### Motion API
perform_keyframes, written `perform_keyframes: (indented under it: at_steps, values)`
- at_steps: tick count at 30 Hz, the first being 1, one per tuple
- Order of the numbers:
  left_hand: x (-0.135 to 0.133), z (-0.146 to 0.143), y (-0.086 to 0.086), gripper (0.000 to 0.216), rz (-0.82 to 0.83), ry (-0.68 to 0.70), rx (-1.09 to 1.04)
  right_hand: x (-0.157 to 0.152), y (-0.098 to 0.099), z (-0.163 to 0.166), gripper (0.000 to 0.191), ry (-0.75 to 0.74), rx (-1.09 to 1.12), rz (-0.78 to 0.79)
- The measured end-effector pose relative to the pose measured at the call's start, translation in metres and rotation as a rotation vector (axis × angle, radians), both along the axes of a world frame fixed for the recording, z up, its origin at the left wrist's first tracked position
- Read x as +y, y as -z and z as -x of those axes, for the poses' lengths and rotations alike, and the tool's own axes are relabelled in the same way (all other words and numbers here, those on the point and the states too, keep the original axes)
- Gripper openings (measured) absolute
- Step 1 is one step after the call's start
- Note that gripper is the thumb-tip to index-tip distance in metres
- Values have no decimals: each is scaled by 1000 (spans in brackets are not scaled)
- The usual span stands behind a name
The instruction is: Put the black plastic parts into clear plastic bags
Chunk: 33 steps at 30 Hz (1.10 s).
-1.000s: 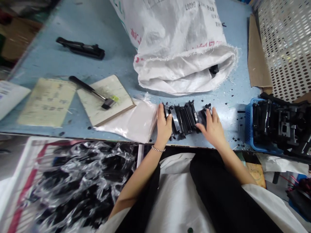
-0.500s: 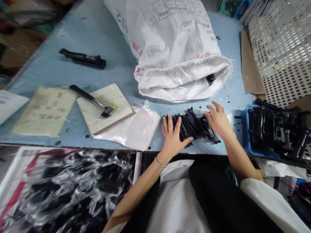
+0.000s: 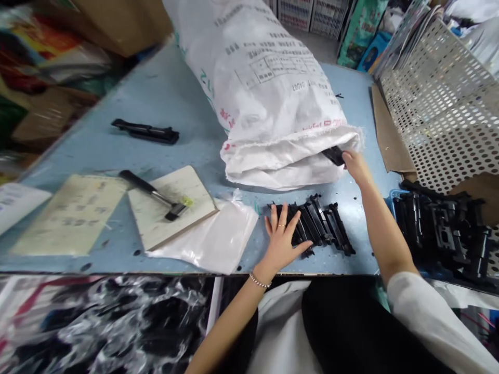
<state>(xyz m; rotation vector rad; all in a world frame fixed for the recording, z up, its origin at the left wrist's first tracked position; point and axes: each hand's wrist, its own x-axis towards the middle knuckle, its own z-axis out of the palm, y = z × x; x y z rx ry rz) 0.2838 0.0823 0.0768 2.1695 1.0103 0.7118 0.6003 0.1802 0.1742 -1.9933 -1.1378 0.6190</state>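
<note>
Hidden: the part (image 3: 334,155) shows only one black end at the mouth of the sack (image 3: 273,98); the rest lies inside.
Hard to make out: the fingertips of the right hand (image 3: 355,165) merge with that end. They touch it, but I cannot tell whether the grip has closed on it.
Cut off: the blue basket (image 3: 392,199) is mostly covered by its heap of black pieces, and only its near-left rim shows. Below the bench edge at lower left, crumpled clear film over dark goods is blurred.
Row (image 3: 322,224): long, narrow, ribbed pieces of black moulded plastic. They lie side by side, touching and slanted, on the bench (image 3: 171,93) near its front edge, between bag and basket.
Left hand (image 3: 284,238): flat on the left end of the row, grip wide, fingers spread, holding nothing. There is a ring on one finger and a bracelet at the wrist.
Right arm: stretched past the right end of the row to the sack mouth.
Sack: white, woven and printed, lying on its side behind the row.
Bag (image 3: 212,241): clear and flat, just left of the row, touching the board (image 3: 187,200).
Brush (image 3: 156,195): dark handle, lying on the board.
Change: half a second ago the right hand hovered over the right end of the row; now it is at the sack mouth. The left hand stays at the left end.
</note>
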Motion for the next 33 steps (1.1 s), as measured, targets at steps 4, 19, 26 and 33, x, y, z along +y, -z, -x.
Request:
perform_keyframes:
  at_steps: [4,19,26,33]
  values:
    - [-4,-10,-22,64,324,-76,-537,-103,7,64,27,-56,475,17]
    - [-22,16,-67,37,1221,-161,-924,-107,10,150,52,-735,-159,-232]
    - [-5,31,-66,42,1224,-293,-1041,-146,11,178,51,-905,-62,-120]
    - [-29,29,-69,42,1154,-308,-1043,-193,32,210,43,-835,58,-121]
